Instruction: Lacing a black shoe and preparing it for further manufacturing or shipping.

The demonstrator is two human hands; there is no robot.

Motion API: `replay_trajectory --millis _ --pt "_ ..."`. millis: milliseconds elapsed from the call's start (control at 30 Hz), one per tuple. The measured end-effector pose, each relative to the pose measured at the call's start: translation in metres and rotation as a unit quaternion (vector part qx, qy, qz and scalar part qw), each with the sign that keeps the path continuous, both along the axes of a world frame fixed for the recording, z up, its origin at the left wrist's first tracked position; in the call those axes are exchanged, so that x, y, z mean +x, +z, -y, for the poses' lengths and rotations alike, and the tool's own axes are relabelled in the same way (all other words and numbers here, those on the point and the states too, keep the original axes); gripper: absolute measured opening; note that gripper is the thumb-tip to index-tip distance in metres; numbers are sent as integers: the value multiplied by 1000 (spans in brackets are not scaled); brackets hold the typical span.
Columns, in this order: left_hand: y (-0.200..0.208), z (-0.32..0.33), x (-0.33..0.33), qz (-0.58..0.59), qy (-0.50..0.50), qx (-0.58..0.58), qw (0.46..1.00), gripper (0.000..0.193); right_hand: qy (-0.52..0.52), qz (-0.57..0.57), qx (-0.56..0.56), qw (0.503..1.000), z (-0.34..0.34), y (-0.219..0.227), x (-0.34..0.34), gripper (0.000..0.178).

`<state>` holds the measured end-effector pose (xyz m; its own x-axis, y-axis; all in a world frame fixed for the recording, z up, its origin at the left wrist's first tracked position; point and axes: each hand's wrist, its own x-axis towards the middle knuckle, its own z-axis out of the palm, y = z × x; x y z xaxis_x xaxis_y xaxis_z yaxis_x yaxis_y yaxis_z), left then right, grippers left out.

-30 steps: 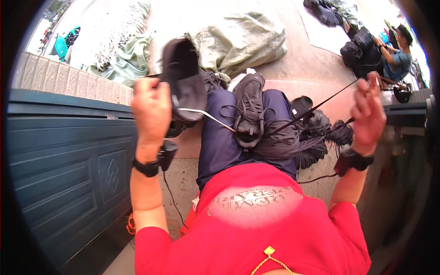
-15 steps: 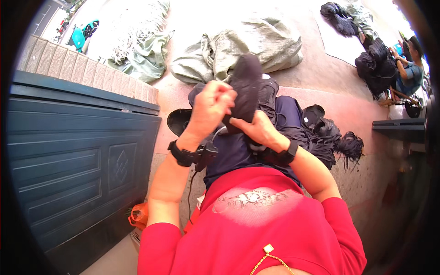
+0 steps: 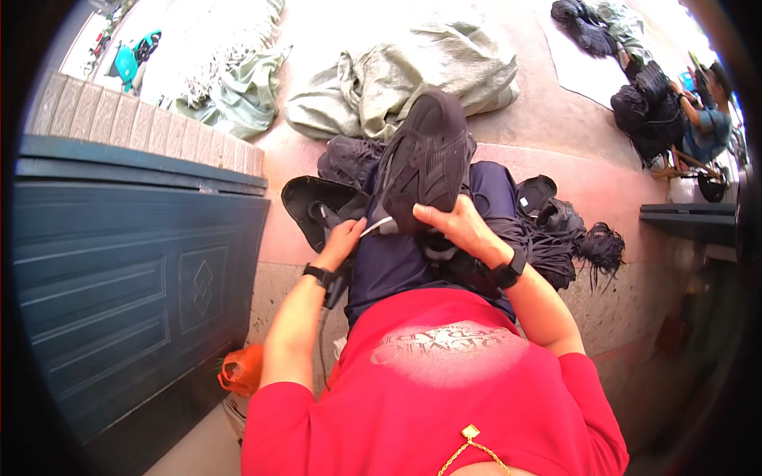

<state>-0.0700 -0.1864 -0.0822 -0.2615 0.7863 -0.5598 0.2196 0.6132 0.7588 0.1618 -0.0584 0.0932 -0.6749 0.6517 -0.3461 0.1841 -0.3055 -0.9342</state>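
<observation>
Shoe of black mesh (image 3: 425, 155) tilts above the lap, its near end gripped by the right hand (image 3: 460, 226), thumb uppermost, probably for steadiness. The left hand (image 3: 343, 240) meets a thin white strip (image 3: 375, 227) beside it; whether those fingers pinch it, I cannot tell. A stringy black bundle (image 3: 548, 254) lies rightward, seemingly within easy reach.

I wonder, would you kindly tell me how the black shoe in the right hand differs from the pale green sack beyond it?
The black shoe is dark all over its upper, whereas the pale green sack is light.
The right hand grips the shoe; the sack lies on the ground.
The shoe is compact; the sack spreads wider in loose folds.
Both have textured surfaces.
</observation>
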Motion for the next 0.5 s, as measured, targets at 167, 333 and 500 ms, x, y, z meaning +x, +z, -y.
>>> replay_trajectory --millis 167,333,500 --pt "123 -39 -52 -70 48 183 979 12 -33 34 -63 997 28 3 23 27" --pt "203 -54 -9 -14 -81 231 969 23 -107 -111 -324 933 29 -29 66 27" --pt "173 -24 113 -306 -389 263 828 64 -218 -126 -238 938 7 -49 91 18"
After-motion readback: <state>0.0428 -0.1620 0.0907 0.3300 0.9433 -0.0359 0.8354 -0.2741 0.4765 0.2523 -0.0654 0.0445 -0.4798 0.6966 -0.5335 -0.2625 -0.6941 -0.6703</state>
